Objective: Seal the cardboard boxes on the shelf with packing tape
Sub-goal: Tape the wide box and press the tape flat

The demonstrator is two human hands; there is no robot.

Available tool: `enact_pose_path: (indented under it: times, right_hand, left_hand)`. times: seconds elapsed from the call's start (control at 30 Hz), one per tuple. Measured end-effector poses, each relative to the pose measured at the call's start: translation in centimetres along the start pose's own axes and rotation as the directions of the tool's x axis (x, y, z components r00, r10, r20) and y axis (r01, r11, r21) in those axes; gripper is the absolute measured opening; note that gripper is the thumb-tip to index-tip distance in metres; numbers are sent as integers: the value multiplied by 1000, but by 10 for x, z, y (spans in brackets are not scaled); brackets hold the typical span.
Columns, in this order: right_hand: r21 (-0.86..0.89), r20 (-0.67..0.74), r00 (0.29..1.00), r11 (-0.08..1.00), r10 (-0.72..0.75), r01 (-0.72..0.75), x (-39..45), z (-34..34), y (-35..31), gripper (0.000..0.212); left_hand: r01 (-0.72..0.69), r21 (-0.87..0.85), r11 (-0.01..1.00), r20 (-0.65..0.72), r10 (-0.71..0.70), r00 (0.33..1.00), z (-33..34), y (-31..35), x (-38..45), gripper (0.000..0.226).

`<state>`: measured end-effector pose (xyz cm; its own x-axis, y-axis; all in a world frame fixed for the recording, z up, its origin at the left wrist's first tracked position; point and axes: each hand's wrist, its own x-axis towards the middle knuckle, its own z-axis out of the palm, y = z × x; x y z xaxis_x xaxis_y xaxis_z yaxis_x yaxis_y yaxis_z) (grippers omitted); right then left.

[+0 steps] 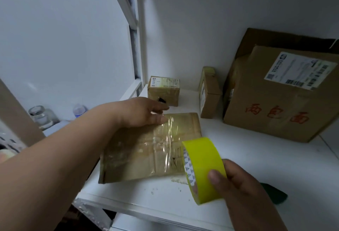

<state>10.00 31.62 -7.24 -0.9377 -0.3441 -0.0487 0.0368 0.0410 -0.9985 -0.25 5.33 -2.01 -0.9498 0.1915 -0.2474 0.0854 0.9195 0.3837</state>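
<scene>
Our left hand lies flat, fingers straight, pressing the far left edge of the flat cardboard box, which sits near the shelf's front left corner. Our right hand grips the yellow tape roll, thumb curled over its rim, just beside the box's right edge. A clear tape strip spans the box top. Three more boxes stand along the back edge.

Large box cut off at the right edge; its label print too blurred to read — dark green object mostly hidden behind right hand.
</scene>
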Motion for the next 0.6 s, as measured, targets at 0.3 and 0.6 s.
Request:
enact_pose_path:
  times: [0.3,0.6]
  right_hand:
    - [38,0,1000,999,15,-15,37,16,-21,33]
    - [256,70,985,951,159,-172,30,15,-35,35]
  left_hand:
    - [-59,377,924,-140,120,983,48,-18,10,74]
    - [-50,275,960,37,41,998,45,-28,21,57]
